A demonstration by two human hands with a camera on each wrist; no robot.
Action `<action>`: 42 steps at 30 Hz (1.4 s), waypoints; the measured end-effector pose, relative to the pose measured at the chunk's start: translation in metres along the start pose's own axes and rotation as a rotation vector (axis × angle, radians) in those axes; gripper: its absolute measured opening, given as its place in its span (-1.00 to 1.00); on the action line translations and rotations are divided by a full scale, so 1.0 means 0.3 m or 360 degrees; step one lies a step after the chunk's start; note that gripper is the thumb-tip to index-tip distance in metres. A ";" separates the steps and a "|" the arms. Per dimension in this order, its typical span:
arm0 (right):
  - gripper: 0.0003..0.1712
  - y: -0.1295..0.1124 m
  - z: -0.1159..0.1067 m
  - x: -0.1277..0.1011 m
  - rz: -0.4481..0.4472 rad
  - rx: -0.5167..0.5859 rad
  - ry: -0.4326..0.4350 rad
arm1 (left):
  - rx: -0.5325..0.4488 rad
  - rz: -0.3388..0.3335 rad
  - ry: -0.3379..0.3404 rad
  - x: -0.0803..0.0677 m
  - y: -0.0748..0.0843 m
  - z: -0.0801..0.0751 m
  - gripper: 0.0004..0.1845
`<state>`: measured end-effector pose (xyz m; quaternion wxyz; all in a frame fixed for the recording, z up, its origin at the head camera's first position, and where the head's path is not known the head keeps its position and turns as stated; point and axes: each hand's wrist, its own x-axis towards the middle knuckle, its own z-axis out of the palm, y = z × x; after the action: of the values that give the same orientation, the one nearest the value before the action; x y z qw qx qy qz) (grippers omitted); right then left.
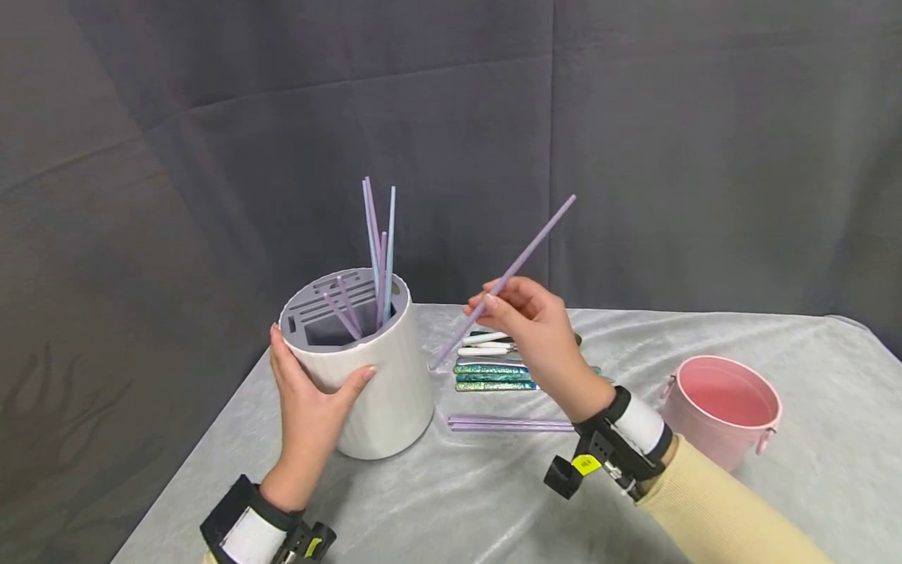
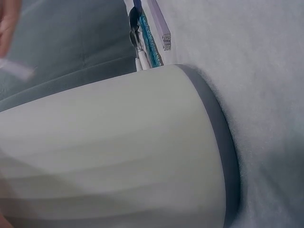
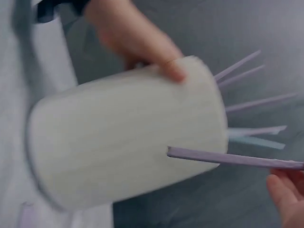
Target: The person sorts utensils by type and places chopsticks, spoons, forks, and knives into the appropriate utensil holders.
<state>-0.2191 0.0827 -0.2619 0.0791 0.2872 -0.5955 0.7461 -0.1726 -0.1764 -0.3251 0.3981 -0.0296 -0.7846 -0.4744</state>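
A white cylindrical holder with a grey slotted top stands on the table, with several purple and pale blue chopsticks sticking up from it. My left hand grips its near side, thumb on the front wall. My right hand pinches one purple chopstick above the table, tilted, its lower tip just right of the holder. The left wrist view is filled by the holder's wall. In the right wrist view the purple chopstick crosses in front of the holder.
A row of cutlery with iridescent green-blue handles lies behind my right hand, and a pair of purple chopsticks lies flat in front. A pink bucket stands at the right. Grey cloth covers the table; a dark curtain hangs behind.
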 end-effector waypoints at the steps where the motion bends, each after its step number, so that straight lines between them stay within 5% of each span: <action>1: -0.82 -0.015 0.015 0.013 -0.0069 0.0017 0.0027 | -0.0001 0.0002 0.0003 -0.001 -0.001 0.001 0.29; 8: -0.78 -0.087 0.104 0.089 -0.0415 0.0209 0.0203 | -0.0003 -0.0006 -0.0002 -0.001 0.003 0.014 0.29; 15: -0.62 -0.063 0.175 0.108 -0.0501 0.0013 0.0143 | 0.0006 0.0009 -0.0001 0.002 0.008 0.021 0.29; 33: -0.74 0.015 0.223 0.121 -0.0090 -0.0439 -0.0199 | 0.0001 0.0002 -0.0020 -0.001 0.019 0.024 0.30; 42: -0.71 0.006 0.248 0.117 -0.0015 -0.0618 -0.0173 | -0.0008 0.0024 -0.0004 -0.008 0.020 0.020 0.31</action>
<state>-0.2239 0.0050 -0.2359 0.1043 0.3093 -0.7302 0.6002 -0.1721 -0.1677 -0.3238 0.4007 -0.0370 -0.7835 -0.4735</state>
